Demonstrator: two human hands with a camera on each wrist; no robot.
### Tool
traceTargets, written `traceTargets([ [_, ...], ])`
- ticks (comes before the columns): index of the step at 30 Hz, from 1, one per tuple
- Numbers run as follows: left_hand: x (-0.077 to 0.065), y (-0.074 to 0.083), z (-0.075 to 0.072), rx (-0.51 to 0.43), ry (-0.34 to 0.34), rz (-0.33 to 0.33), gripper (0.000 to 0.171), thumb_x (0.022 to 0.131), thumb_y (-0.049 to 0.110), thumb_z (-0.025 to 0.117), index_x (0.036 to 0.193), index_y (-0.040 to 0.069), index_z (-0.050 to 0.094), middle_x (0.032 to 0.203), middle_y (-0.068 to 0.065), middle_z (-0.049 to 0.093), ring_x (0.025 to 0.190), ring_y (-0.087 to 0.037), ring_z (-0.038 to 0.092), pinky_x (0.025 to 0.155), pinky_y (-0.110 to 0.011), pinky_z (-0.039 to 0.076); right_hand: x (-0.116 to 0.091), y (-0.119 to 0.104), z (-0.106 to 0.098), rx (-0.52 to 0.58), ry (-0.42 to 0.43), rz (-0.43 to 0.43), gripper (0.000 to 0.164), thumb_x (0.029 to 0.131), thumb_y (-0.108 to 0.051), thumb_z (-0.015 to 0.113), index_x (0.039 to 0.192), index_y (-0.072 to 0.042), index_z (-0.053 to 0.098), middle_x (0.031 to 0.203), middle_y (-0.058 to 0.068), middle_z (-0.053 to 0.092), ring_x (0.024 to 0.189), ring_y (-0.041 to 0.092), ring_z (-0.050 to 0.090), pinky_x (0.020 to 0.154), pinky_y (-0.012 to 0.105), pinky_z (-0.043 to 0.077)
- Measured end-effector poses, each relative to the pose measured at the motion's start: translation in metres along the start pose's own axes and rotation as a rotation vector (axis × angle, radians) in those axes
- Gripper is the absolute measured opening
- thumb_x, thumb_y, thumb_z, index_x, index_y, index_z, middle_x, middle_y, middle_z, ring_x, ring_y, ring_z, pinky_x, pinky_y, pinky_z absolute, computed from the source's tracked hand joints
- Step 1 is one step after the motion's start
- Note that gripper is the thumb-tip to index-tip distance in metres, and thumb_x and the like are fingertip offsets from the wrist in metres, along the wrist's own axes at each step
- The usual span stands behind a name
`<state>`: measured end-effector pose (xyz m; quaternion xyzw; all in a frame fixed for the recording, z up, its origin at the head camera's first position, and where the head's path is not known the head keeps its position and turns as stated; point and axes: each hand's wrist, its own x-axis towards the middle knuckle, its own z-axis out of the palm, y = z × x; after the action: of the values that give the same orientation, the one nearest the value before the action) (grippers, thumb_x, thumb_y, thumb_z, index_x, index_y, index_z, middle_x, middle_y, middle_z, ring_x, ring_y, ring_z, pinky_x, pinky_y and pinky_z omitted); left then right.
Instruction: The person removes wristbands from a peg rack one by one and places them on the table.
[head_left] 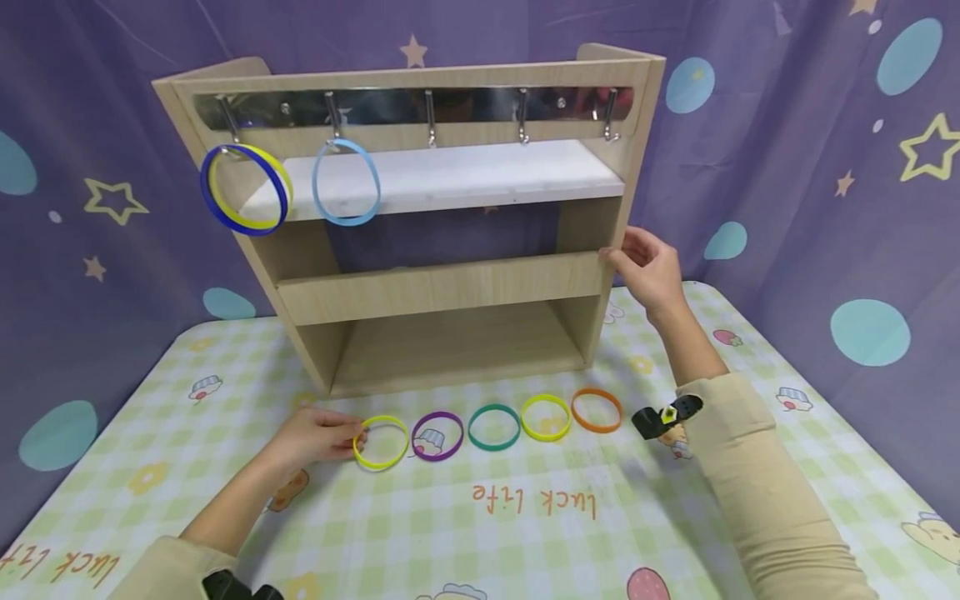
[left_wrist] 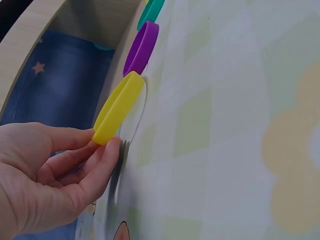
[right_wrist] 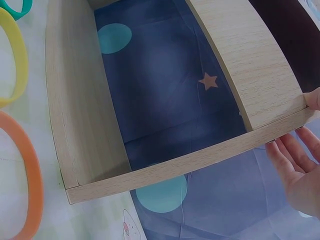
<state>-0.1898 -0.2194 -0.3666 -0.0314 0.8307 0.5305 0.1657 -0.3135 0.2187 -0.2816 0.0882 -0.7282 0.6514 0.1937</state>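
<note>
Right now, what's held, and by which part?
Left hand: a yellow band, pinched at its left edge. Right hand: the rack, gripped by its right side panel.

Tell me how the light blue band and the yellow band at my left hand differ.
Colour: the light blue band is pale blue, the yellow band bright yellow.
Place: the light blue band hangs from the second hook from the left; the yellow band is down at the tablecloth, next to the purple band.
Hold: your left hand pinches the yellow band; neither hand touches the light blue band.
Both are thin, plain rings.
</note>
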Motion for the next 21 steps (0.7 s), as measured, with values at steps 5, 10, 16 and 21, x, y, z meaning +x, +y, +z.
traceTargets([
  [5, -0.002, 0.002, 0.001, 0.065, 0.027, 0.019, 0.038, 0.095, 0.012, 0.058, 0.12, -0.018, 0.056, 0.102, -0.019, 0.072, 0.085, -0.014, 0.069, 0.078, -0.029, 0.063, 0.0, -0.001, 0.0, -0.009, -0.002, 0.002, 0.028, 0.084, -0.012, 0.067, 0.112, -0.009, 0.066, 0.08, -0.02, 0.067, 0.077, -0.005, 0.064, 0.07, 0.007, 0.053],
  [10, -0.004, 0.005, 0.002, 0.152, 0.046, 0.051, 0.035, 0.095, 0.013, 0.06, 0.116, -0.014, 0.061, 0.103, -0.021, 0.071, 0.086, -0.016, 0.069, 0.078, -0.031, 0.063, 0.001, -0.001, -0.001, 0.0, 0.001, 0.018, 0.03, 0.084, -0.01, 0.067, 0.113, -0.007, 0.066, 0.078, -0.02, 0.067, 0.076, -0.005, 0.064, 0.069, 0.007, 0.054],
  [16, -0.007, 0.009, -0.001, 0.208, 0.049, 0.092, 0.035, 0.094, 0.015, 0.061, 0.114, -0.013, 0.063, 0.099, -0.022, 0.07, 0.084, -0.02, 0.071, 0.073, -0.031, 0.063, 0.002, -0.002, -0.001, 0.0, -0.017, 0.02, 0.028, 0.083, -0.01, 0.066, 0.111, -0.008, 0.066, 0.078, -0.02, 0.067, 0.077, -0.005, 0.064, 0.07, 0.007, 0.054],
  [21, -0.008, 0.018, -0.009, 0.246, 0.05, 0.147, 0.036, 0.094, 0.017, 0.061, 0.112, -0.013, 0.063, 0.09, -0.018, 0.071, 0.074, -0.017, 0.067, 0.067, -0.025, 0.059, 0.001, -0.004, 0.001, -0.04, -0.002, 0.049, 0.032, 0.085, -0.012, 0.063, 0.117, -0.005, 0.064, 0.078, -0.023, 0.066, 0.078, -0.006, 0.063, 0.071, 0.007, 0.054],
])
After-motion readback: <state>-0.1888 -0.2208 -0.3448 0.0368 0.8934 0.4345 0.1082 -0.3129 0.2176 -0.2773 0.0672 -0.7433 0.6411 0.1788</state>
